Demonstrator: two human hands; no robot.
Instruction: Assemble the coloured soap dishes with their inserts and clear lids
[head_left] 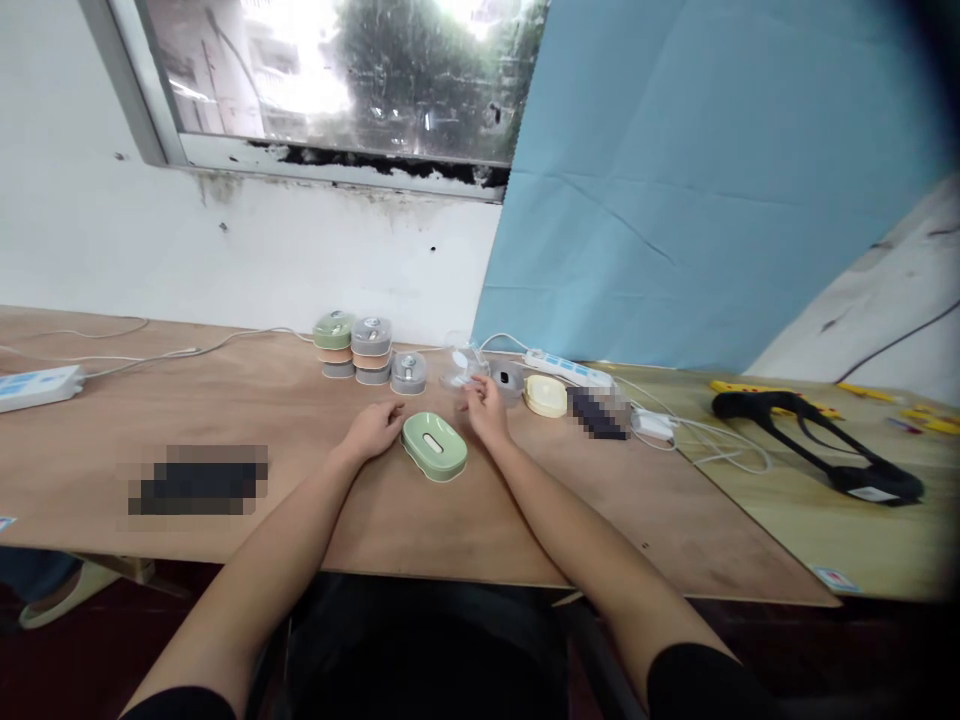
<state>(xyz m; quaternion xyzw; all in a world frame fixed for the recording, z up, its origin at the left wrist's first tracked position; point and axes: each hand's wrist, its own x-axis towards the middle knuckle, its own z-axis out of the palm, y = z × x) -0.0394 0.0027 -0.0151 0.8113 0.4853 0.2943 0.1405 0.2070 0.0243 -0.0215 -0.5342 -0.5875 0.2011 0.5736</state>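
Observation:
A green oval box [434,445] with a white slot in its top lies on the brown wooden table [247,400] between my hands. My left hand [373,429] rests palm down just left of it, fingers loosely curled and reaching toward its edge, holding nothing. My right hand [485,407] hovers just right of the box and behind it, with its fingers bent near a clear plastic piece [459,362]. Whether it grips that piece I cannot make out.
Stacked green, orange and grey round containers [352,347] stand behind my hands, with a cream box [545,395] and a white power strip [568,369] to the right. Another power strip [34,386] lies far left. A black strap [825,445] lies on the lighter table.

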